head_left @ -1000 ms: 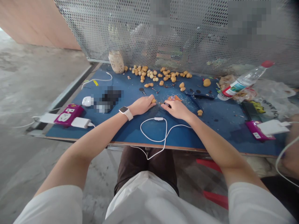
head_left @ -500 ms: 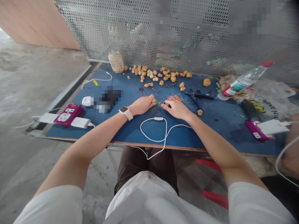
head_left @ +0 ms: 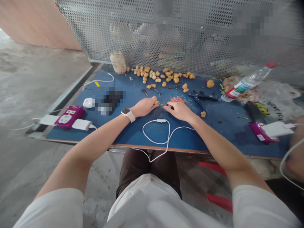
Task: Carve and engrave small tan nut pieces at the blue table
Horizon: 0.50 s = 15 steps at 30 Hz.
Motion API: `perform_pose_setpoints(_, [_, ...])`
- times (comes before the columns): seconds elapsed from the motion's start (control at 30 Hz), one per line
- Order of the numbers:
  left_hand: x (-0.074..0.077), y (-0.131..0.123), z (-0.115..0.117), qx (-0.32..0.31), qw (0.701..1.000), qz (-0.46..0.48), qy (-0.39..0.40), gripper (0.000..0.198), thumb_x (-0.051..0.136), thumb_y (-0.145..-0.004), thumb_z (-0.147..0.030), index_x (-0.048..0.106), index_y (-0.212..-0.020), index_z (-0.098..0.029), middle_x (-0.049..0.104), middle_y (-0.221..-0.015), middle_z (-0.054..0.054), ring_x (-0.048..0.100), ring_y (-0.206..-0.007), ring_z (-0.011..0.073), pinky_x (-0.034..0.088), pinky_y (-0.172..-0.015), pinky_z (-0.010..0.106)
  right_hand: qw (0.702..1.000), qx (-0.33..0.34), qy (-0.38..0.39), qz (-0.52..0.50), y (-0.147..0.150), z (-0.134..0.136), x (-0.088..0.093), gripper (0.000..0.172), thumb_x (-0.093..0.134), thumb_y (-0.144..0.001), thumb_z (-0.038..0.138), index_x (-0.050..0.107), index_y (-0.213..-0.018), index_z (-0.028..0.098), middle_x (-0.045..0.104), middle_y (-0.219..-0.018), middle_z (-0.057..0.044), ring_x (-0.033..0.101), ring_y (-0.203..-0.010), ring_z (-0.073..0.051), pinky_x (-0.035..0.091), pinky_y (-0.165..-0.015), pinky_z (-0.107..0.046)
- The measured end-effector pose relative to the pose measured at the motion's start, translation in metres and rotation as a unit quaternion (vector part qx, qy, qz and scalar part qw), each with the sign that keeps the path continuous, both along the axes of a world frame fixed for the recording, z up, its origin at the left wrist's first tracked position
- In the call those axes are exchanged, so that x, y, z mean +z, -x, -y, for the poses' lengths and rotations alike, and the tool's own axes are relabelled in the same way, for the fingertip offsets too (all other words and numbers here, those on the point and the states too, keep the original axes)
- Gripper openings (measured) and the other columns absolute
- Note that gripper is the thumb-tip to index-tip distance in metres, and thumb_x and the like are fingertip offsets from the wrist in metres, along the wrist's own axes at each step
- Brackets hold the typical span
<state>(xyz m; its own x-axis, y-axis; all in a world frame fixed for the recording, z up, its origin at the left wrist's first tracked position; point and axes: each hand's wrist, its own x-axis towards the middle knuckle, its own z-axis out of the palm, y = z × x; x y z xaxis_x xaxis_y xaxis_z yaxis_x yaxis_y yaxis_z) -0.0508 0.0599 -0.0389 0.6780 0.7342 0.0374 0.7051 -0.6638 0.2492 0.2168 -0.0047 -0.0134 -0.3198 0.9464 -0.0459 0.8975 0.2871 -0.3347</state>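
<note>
My left hand (head_left: 145,107) is closed on a small tan gourd (head_left: 156,102), whose end shows at the fingertips. Closed around a dark-handled tool (head_left: 170,107) is my right hand (head_left: 180,110). The tool's thin metal shaft points left at the held gourd; whether its tip touches cannot be made out. Just beyond my right hand lie an orange crumpled piece (head_left: 177,99) and pale crumbs. Several small tan gourds (head_left: 176,76) are spread along the back of the blue tabletop (head_left: 125,133). Several thin pins with dark heads (head_left: 143,91) lie before them.
A perforated metal screen (head_left: 133,34) closes off the back. Dark blue-handled pliers (head_left: 201,103) and a clear bottle (head_left: 249,83) lie to the right, a jar (head_left: 118,62) at back left. A white cable (head_left: 155,143) loops in front; purple power sockets (head_left: 70,117) sit left and right.
</note>
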Motion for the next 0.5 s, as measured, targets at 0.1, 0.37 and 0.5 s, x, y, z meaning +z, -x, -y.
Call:
perform_pose_setpoints(0.1, [0.0007,-0.0001,0.0006,0.000,1.000,-0.003,0.004,0.023,0.051,-0.136,-0.038,0.062,-0.140,-0.018,0.092,-0.135,0.027,0.092,-0.130,0.0418,0.065,-0.107,0.045,1.000,0.003,-0.001,-0.002,-0.0005,-0.0001,0.0004,0.042,0.055,-0.130,0.056,0.067,-0.101,0.027,0.087,-0.104,-0.013,0.080,-0.101,-0.034,0.047,-0.090,-0.039])
perform_pose_setpoints(0.37, [0.0012,0.0003,0.0004,-0.007,1.000,0.003,0.002,0.023,0.052,-0.136,-0.038,0.064,-0.141,-0.018,0.092,-0.135,0.025,0.092,-0.129,0.0398,0.065,-0.107,0.044,1.000,0.010,0.000,0.005,-0.0014,-0.0005,0.0016,0.040,0.058,-0.131,0.053,0.070,-0.104,0.026,0.088,-0.107,-0.014,0.082,-0.104,-0.033,0.045,-0.088,-0.037])
perform_pose_setpoints(0.5, [0.0015,-0.0003,0.0009,-0.008,1.000,-0.013,-0.005,0.026,0.050,-0.137,-0.037,0.064,-0.144,-0.016,0.092,-0.135,0.026,0.092,-0.131,0.0415,0.064,-0.107,0.045,1.000,0.011,0.001,0.007,-0.0012,-0.0012,0.0013,0.040,0.058,-0.131,0.053,0.070,-0.105,0.026,0.089,-0.109,-0.014,0.083,-0.106,-0.034,0.046,-0.089,-0.037])
